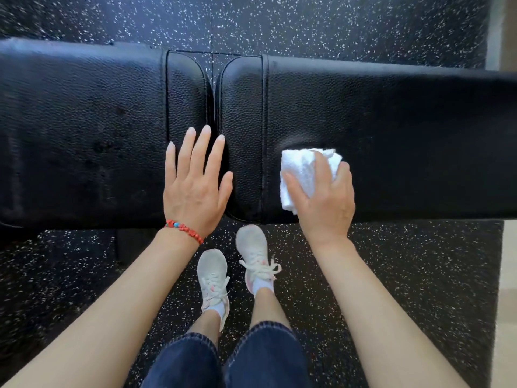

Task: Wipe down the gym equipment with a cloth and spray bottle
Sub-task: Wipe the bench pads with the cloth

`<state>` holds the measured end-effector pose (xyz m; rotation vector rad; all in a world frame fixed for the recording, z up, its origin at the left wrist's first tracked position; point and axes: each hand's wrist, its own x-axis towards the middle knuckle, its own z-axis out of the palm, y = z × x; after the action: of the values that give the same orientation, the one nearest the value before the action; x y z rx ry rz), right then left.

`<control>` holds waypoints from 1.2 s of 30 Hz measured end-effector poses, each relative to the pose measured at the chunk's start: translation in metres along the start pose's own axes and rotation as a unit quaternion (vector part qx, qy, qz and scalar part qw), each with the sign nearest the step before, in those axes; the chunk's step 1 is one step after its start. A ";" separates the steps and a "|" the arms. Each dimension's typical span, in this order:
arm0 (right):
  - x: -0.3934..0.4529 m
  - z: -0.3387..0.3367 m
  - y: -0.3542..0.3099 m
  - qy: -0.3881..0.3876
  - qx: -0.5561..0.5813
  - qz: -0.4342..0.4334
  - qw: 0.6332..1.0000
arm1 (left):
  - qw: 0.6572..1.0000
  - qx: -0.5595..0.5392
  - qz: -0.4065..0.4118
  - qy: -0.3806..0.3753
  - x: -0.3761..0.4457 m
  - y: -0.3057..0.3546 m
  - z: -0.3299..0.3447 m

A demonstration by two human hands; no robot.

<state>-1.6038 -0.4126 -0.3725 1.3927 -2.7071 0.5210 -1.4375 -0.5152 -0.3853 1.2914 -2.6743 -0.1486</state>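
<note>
Gym — padded bench (363,113), speckled rubber floor (307,26)

A black padded bench (391,130) is lying across the floor, its two pads meeting mid-frame. A bunched white cloth (300,175) is sitting near the right pad's front edge.

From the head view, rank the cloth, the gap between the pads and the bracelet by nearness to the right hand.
1. Cloth: gripped under the right hand, on the right pad.
2. Gap: to its left, by the left hand's fingertips.
3. Bracelet: farthest left, on the left wrist.
</note>
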 end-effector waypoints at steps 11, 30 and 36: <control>0.112 0.015 -0.018 -0.054 0.003 0.082 0.995 | 1.000 -0.009 -0.004 0.011 0.001 0.001 -0.001; 0.028 0.020 -0.074 -0.054 -0.004 -0.187 0.981 | 0.982 -0.010 -0.188 0.015 -0.031 -0.055 -0.040; 0.098 0.046 -0.124 -0.051 0.112 -0.043 0.991 | 0.974 -0.011 -0.225 0.034 -0.043 -0.074 -0.044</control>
<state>-1.5578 -0.5707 -0.3622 1.6232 -2.7208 0.7895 -1.3462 -0.5277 -0.3585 1.8390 -2.2745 -0.1843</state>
